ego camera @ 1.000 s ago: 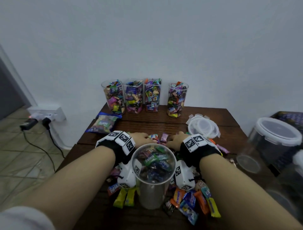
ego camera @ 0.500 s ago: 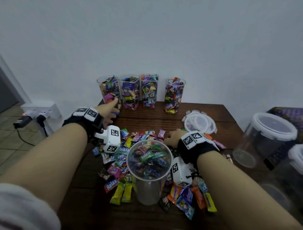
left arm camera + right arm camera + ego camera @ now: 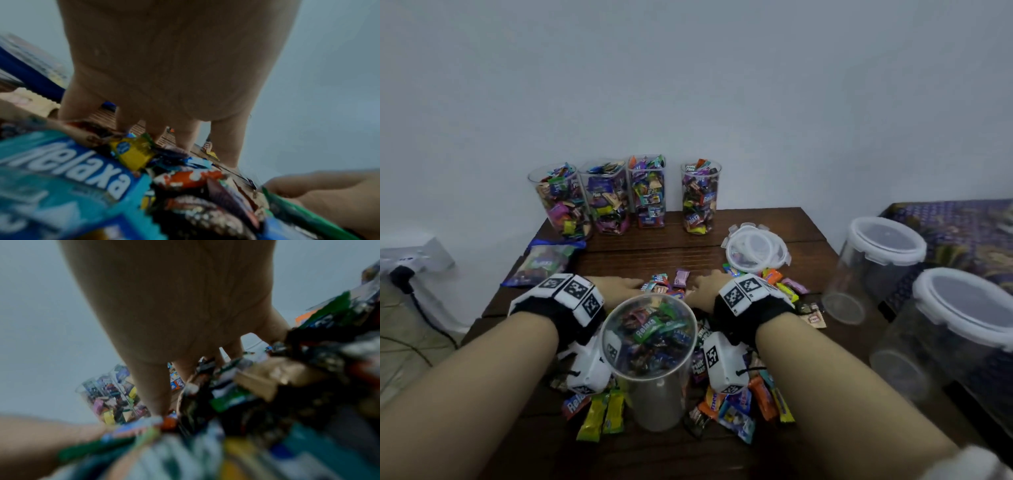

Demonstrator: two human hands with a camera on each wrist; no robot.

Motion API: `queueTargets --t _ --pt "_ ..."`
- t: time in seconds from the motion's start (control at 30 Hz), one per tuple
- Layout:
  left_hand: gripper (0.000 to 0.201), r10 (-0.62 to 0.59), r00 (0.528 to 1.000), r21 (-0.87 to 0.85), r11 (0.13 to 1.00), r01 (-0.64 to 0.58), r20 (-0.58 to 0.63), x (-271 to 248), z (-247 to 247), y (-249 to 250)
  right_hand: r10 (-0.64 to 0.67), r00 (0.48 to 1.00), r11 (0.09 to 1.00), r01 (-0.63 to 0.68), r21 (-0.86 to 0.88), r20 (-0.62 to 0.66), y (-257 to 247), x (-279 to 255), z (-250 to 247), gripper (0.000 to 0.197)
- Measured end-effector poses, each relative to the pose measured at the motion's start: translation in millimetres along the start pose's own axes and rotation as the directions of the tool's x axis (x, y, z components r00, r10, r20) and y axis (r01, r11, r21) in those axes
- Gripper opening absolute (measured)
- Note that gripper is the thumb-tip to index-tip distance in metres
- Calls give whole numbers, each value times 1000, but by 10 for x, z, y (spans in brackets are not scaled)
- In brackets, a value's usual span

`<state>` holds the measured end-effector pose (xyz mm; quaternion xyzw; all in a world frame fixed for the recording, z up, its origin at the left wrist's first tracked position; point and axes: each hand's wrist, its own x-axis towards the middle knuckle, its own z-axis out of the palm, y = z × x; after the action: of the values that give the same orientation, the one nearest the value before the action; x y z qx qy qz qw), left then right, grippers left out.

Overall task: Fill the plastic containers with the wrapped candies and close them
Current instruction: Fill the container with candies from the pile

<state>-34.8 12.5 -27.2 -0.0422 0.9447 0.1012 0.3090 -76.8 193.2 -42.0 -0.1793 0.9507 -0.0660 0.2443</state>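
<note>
I am spreading both hands, left hand (image 3: 616,285) and right hand (image 3: 705,287), fingers straight and holding nothing, over the loose colourful wrapped candies (image 3: 666,284) lying between them, just beyond the clear round plastic container (image 3: 654,394).

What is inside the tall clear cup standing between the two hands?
The clear cup holds wrapped candies, including a green Relaxa one, heaped nearly to its rim. How far down they reach is unclear; the lower wall looks cloudy from above.
</note>
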Motion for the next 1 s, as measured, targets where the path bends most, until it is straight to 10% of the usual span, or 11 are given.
queueTargets --t 0.1,0.23,0.37,0.53,1.0 --pt "116 38 998 18 999 -39 55 -49 3 -32 1 995 994 11 110 -100 90 -100 -190 47" --pt "70 43 998 -44 998 -45 -45 -22 63 -50 114 913 993 -103 49 -392 346 -60 -529 35" --pt "111 26 1000 18 999 -26 12 11 20 -35 254 914 967 -247 64 -315 536 113 -734 62" --pt "73 -66 998 88 994 66 2 108 -26 -5 316 920 947 -322 14 -232 787 398 -738 91" --pt "74 -65 998 96 993 65 0 111 -70 109 374 911 927 -359 112 -173 1028 524 -829 94"
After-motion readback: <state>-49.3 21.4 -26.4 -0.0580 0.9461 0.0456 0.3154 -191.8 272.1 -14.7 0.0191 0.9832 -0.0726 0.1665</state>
